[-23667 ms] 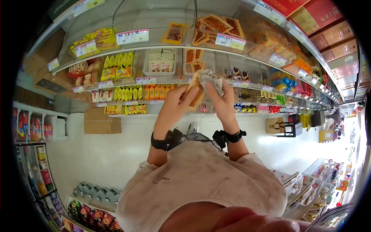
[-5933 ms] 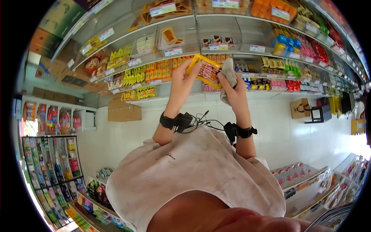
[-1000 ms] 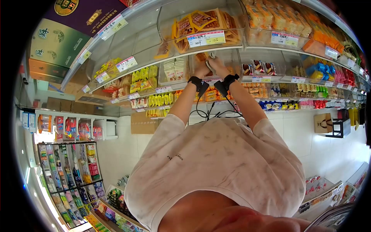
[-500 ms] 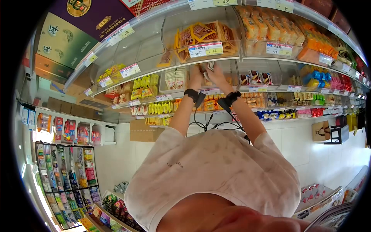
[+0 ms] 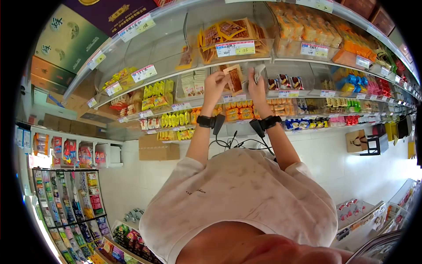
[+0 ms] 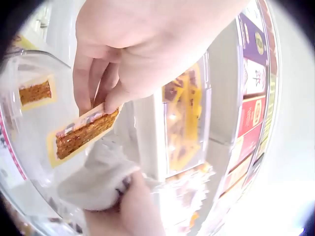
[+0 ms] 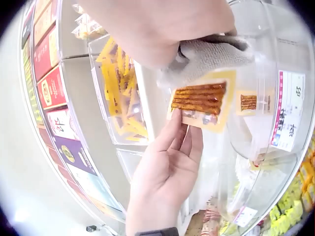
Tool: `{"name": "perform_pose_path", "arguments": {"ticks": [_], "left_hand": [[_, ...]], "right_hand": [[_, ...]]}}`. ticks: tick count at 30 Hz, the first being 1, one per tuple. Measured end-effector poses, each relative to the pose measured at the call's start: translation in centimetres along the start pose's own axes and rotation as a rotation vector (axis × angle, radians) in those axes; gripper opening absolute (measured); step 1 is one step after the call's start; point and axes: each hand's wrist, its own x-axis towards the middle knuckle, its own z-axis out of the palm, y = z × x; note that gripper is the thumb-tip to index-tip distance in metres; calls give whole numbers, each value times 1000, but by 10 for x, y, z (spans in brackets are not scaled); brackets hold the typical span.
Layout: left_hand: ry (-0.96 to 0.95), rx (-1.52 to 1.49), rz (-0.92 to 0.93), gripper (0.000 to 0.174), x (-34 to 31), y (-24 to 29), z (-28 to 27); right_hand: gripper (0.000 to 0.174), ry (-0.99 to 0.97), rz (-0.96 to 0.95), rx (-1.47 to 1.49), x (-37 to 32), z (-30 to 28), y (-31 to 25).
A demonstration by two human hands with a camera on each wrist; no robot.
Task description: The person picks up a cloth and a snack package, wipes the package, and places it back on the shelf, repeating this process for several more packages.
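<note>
Between thumb and fingers, my left hand [image 5: 214, 91] [image 6: 142, 44] [image 7: 167, 172] pinches one edge of a flat clear-edged packet [image 5: 234, 80] [image 6: 86, 136] [image 7: 201, 100] of reddish-brown strips. Bunched in my right hand [image 5: 257, 91] [image 6: 129, 206] [image 7: 162, 24] is a grey-white cloth [image 5: 259, 72] [image 6: 96, 179] [image 7: 206, 58], close beside the packet; whether they touch I cannot tell. Both hands are at the front of a clear bin on the second shelf. A similar packet [image 6: 35, 93] [image 7: 248, 102] lies inside that bin.
Above, a shelf bin holds yellow-edged packets [image 5: 231, 33] behind a price tag [image 5: 235, 48]. White sachets [image 5: 193, 83] are left of the hands, dark round snacks [image 5: 285, 82] right. Orange packs [image 5: 239, 111] fill the row below. A cardboard box [image 5: 159, 147] stands on the floor.
Since half a second ago both hands have come back out of the bin and moved apart, bringing the packet into view in my left hand. The yellow packet held about six seconds ago is no longer held.
</note>
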Motion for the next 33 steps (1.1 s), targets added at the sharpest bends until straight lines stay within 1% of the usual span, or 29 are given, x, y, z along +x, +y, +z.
{"name": "perform_pose_path", "arguments": {"ticks": [1,4,7,10,13,14,17,18,19,20,21,22,23,24,25,26,27,29,30,33], "left_hand": [[-19,-107,-33,20,-8,7,-2],[73,-424,-195,21,-30,22,-11],[169,-524,-168,21,-48,24,-24],[204,-711,-203,17,-68,17,-18],[229,-655,-193,21,-87,21,-20],[175,-553,-233,29,-92,6,-24],[419,-365,-87,51,-112,5,-5],[319,-491,-128,55,-117,19,-7],[219,-613,-167,59,-122,41,-15],[117,-733,-201,63,-125,53,-18],[69,-843,-275,63,-129,49,-15],[19,-950,-345,64,-131,45,-10],[-36,-1055,-410,65,-132,43,-4],[16,-1067,-427,63,-137,68,-6],[-58,-1083,-425,65,-138,67,-5],[-134,-1095,-422,67,-139,63,-6],[-208,-1102,-421,68,-140,65,-6],[-214,-737,-291,64,-148,76,-2],[-215,-550,-219,62,-149,84,-2],[-226,-519,-171,54,-150,110,7]], "right_hand": [[59,-28,120,40,-14,1,-15],[61,-157,338,379,-53,5,-36],[54,-221,361,482,-86,7,-64],[46,-143,277,503,-97,17,-57],[35,-51,96,302,-104,21,-47],[26,-32,-72,-38,-107,15,-46],[19,14,-326,-308,-125,11,-43],[22,-20,-364,-465,-131,5,-44],[25,-57,-372,-452,-139,7,-46],[29,-93,-379,-436,-147,12,-49],[33,-128,-387,-418,-155,18,-49],[49,-275,-436,-464,-162,23,-46],[51,-301,-465,-481,-168,26,-48],[54,-323,-497,-496,-176,33,-62],[57,-344,-532,-510,-181,34,-72],[56,-364,-440,-369,-181,29,-75],[54,-321,-404,-404,-180,25,-76],[52,-238,-327,-463,-176,12,-77],[50,-292,-74,-423,-174,-1,-80],[47,-263,2,-247,-172,-22,-75]]}}
